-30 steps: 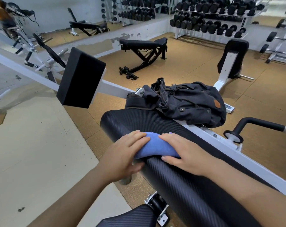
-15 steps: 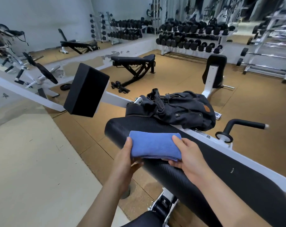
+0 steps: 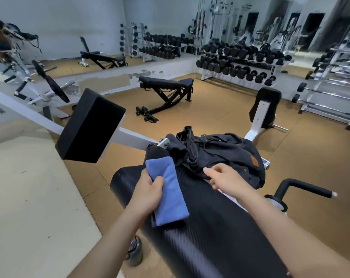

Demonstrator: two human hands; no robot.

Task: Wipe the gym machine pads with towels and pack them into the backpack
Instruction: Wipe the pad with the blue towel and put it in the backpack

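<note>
A folded blue towel [image 3: 167, 189] is gripped along its left edge by my left hand [image 3: 148, 192], lifted just over the long black machine pad [image 3: 206, 233]. A dark canvas backpack [image 3: 220, 157] lies slumped on the far end of that pad. My right hand [image 3: 223, 177] hovers at the backpack's near edge with fingers spread and nothing in them. A square black pad [image 3: 90, 125] sticks out on a white arm to the left.
A water bottle [image 3: 135, 251] stands on the floor under the pad. A black handle [image 3: 302, 190] juts out at right. Further off are a flat bench [image 3: 166, 87], a white upright with a black pad [image 3: 265, 109] and dumbbell racks [image 3: 240, 65].
My right hand let go of the towel and moved to the backpack. My left hand now holds the towel alone, turned lengthwise. The view lifted and shifted forward.
</note>
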